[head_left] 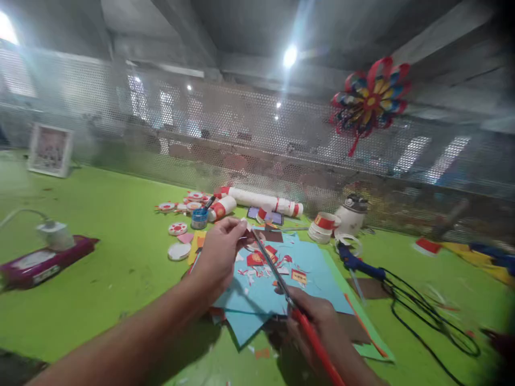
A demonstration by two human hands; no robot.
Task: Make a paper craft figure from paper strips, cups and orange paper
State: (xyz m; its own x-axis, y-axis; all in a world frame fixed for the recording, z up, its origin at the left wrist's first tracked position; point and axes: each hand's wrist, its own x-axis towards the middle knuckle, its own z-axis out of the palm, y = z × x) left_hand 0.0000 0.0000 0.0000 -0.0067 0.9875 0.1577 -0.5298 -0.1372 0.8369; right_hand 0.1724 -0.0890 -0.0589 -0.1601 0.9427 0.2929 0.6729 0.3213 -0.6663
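Note:
Between the thumb and fingers of my left hand (221,249) is a small piece of paper (247,226), pale on the side I see. My right hand (311,316) grips a pair of scissors (277,274) by their red handles. The long blades point up and left, their tips close to the paper; whether they touch it I cannot tell. Below both hands lies a light blue paper sheet (322,276), strewn with red and white paper scraps (261,260) and a small yellow-and-red printed piece (299,276).
A blue glue gun (358,262) with a black cord lies right of the papers. Behind stand a white roll (257,198), a blue jar (199,218) and tape rolls (322,228). A purple power strip (48,261) lies left; a mesh panel (241,134) closes off the back.

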